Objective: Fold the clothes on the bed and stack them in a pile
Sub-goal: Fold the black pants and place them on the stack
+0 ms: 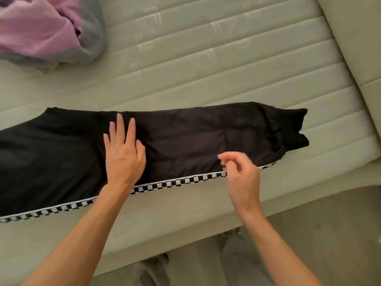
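Observation:
A pair of black trousers [185, 141] lies stretched flat across the bed, folded lengthwise, with a black-and-white checkered stripe [177, 182] along the near edge. My left hand [123, 153] rests flat on the fabric near its middle, fingers straight. My right hand [241, 176] hovers over the near edge by the stripe, fingers loosely curled, holding nothing that I can see. The trousers' right end [292, 129] is bunched up.
A heap of pink and grey clothes [45, 32] sits at the far left of the mattress [206, 58]. The bed's near edge runs below the trousers. A cushioned frame [354, 38] borders the right side. Grey floor [309, 234] and my legs are below.

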